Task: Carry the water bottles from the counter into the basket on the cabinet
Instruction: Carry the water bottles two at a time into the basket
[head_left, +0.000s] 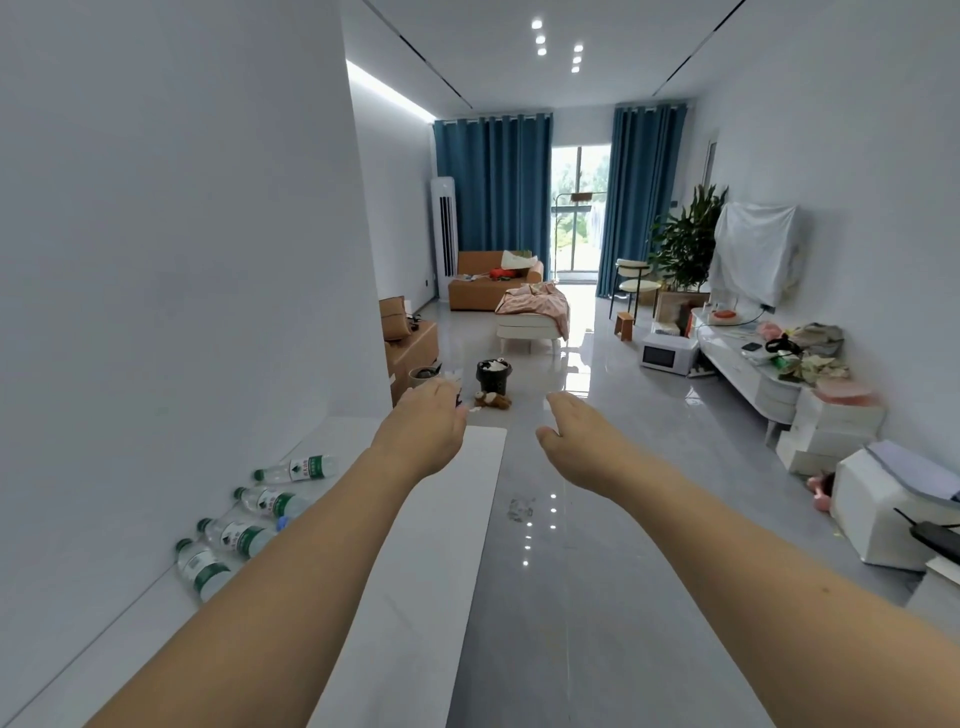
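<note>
Four water bottles (249, 519) lie on their sides in a row on the white tabletop (415, 571), tucked against the wall (156, 260) at the left, caps pointing toward it; lying flat against the wall probably keeps them from rolling off the edge. None is held. Left hand (426, 426) is stretched forward above the far end of the tabletop, fingers relaxed and apart, gripping nothing. Right hand (582, 441) is out over the floor (597, 519), fingers straight, thumb out, also empty. Both arms reach ahead, well past the bottles, so the hands look like they are just raised at the start, not going for a grasp yet. No basket can be made out; a low white cabinet (743, 369) along the right wall carries clutter, possibly the destination, cannot tell. Judged: no bottle carried yet, next is to reach back left for the nearest bottle.
</note>
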